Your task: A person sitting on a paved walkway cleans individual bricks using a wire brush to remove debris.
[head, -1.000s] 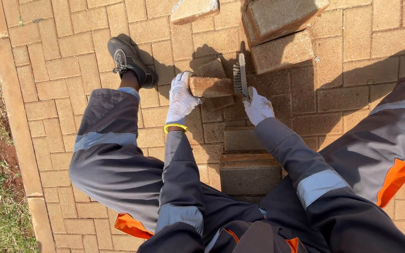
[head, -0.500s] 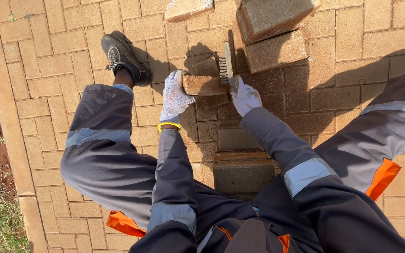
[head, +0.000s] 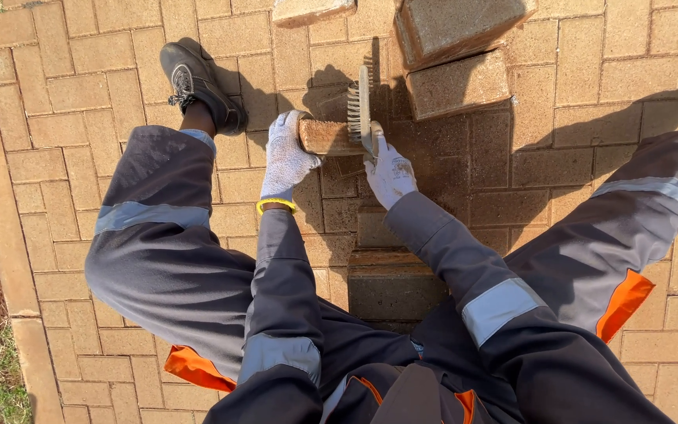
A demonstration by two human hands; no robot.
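Head view: our left hand (head: 288,161) clamps the brick (head: 327,137) above the paving, right hand (head: 388,171) grips the brush (head: 361,106); a slip could scrape our left fingers.

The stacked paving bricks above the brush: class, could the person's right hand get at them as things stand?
Probably yes. The right hand grips a wire brush against the brick that the left hand holds; the stacked paving bricks lie close beyond, nothing between, though the brush fills that hand.
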